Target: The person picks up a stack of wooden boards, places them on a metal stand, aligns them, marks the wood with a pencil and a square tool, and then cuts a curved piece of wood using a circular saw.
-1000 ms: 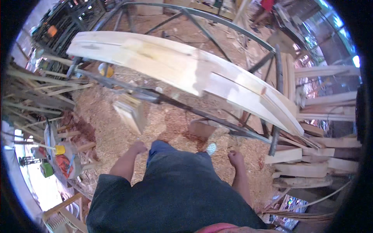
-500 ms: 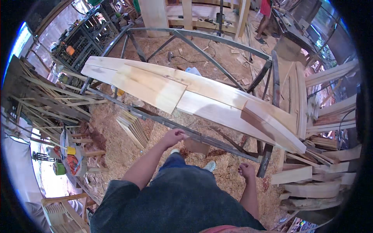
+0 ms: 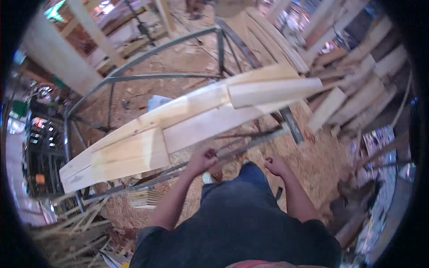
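My left hand (image 3: 201, 161) is held over the near rail (image 3: 252, 144) of a metal frame, fingers curled and nothing visible in them. To its right my right hand (image 3: 277, 166) hangs in front of my body, loosely closed, with nothing showing in it. Beyond both hands a long, pale panel of wooden boards (image 3: 196, 126) lies across the frame, tapering toward its ends. A shorter curved board (image 3: 272, 91) lies on the panel's right part. Neither hand appears to touch the panel. Motion blur softens the fingers.
Wood shavings (image 3: 319, 156) cover the floor. A stack of thin boards (image 3: 146, 198) sits below the panel's left part. Cut timber (image 3: 353, 100) is piled at the right, and narrow strips (image 3: 76, 232) lie at the lower left. Wide upright planks (image 3: 58, 56) stand at the back left.
My view has turned to the right, so the panel and frame now slant up toward the right. My right hand has come forward and closer to my left hand. The boards appear unmoved.
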### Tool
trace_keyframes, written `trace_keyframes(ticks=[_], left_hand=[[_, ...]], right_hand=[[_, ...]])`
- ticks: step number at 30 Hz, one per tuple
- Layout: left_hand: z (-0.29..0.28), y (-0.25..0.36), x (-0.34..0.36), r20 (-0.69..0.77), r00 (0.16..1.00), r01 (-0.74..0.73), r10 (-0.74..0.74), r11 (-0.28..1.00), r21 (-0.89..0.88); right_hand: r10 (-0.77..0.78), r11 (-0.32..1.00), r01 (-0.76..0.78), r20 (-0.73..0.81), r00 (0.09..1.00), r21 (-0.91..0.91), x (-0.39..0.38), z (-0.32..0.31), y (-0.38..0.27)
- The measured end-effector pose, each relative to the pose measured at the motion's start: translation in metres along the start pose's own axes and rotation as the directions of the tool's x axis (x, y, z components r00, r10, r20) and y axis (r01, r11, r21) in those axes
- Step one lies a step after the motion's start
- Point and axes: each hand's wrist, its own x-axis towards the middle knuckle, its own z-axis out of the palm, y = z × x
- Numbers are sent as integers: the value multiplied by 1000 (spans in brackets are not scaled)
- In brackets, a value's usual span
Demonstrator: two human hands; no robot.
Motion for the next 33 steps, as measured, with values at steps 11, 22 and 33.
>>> trace_keyframes(ticks=[11, 22, 33], left_hand=[[12, 123, 161, -53, 896, -301, 441, 689, 659], [28, 154, 316, 80, 993, -115, 90, 513, 851], [114, 149, 122, -75, 967, 245, -243, 812, 530]], right_hand=[[30, 999, -34, 90, 996, 34, -8, -1, 35], [-58, 841, 43, 9, 998, 540, 110, -168, 76], [-91, -103, -263, 254, 963, 959, 178, -152, 48]])
